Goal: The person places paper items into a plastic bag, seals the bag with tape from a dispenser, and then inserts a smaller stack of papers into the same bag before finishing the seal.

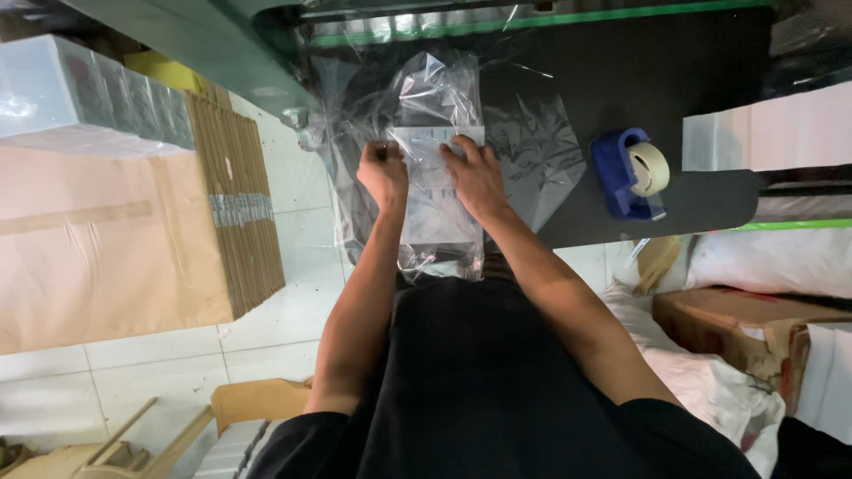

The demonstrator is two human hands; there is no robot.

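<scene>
A clear plastic bag (pixel 439 186) lay on the dark surface (pixel 639 80), its long axis running away from the person. The left hand (pixel 383 170) was clenched on its edge; the right hand (pixel 475 177) pressed flat on its white label (pixel 424 144). A blue tape dispenser (pixel 628 173) sat well to the right.

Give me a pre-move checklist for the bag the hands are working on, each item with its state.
1. Both hands on the clear plastic bag: ok; left hand and right hand press its upper part.
2. Bag lies flat on the black table: not ok; its lower end hangs over the near edge.
3. Pale sheet under the fingers: ok.
4. Tape dispenser close to the right hand: ok, to its right.
5. Bag mouth shut: cannot tell.
</scene>
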